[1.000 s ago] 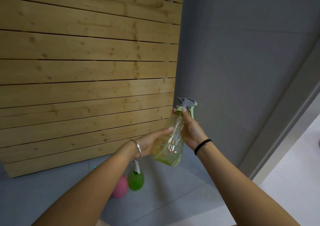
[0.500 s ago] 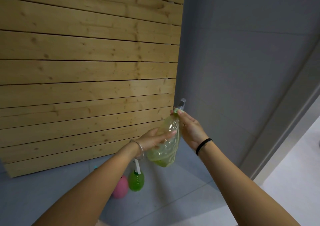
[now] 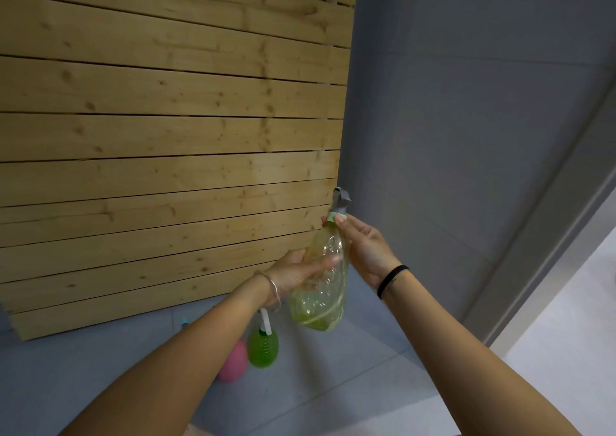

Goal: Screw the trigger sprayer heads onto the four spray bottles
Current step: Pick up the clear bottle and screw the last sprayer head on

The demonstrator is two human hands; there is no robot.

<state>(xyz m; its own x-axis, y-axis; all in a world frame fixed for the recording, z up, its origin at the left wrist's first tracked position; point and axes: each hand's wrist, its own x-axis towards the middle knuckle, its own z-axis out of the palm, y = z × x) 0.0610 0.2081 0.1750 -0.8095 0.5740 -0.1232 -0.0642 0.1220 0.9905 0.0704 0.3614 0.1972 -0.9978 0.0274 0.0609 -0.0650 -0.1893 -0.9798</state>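
A wall of pale horizontal wooden planks fills my left side. Below it, on the grey floor, a round pink plastic bottle leans just beside a green ribbed plastic bottle with a white stem. My left hand, silver bangle at the wrist, wraps its fingers round the middle of a clear yellowish plastic spray bottle, held in the air and tilted. My right hand pinches the pale green collar of the grey trigger sprayer head sitting on the bottle's neck. A black band circles that wrist.
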